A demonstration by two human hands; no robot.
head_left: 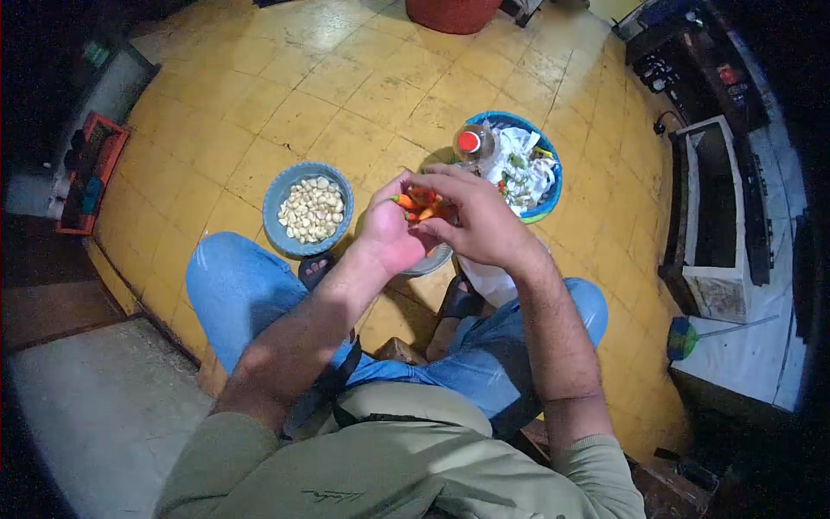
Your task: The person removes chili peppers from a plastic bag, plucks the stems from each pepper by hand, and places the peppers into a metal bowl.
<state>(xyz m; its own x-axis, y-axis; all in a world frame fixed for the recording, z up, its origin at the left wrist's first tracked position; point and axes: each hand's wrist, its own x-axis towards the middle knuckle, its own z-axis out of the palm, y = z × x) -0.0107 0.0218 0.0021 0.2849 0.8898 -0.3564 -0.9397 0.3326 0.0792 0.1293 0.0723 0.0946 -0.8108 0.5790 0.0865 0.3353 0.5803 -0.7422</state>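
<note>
My left hand [387, 232] is cupped, palm up, around several small orange and red chili peppers [421, 202]. Over them curls my right hand [481, 214], its fingers and thumb closing in on the peppers from the right. Directly beneath both hands is a light-coloured bowl [430, 262], mostly hidden, so what it holds cannot be made out. To the left on the floor stands a blue-grey basin [272, 227] of pale pieces that look like peeled garlic cloves [311, 210].
Beyond my right hand sits a blue basket [553, 177] with white plastic and green scraps. A bottle with a red cap [469, 142] stands by it. A red tub [454, 16] is at the far side, an orange crate [95, 173] at left, a white-edged trough [722, 290] at right.
</note>
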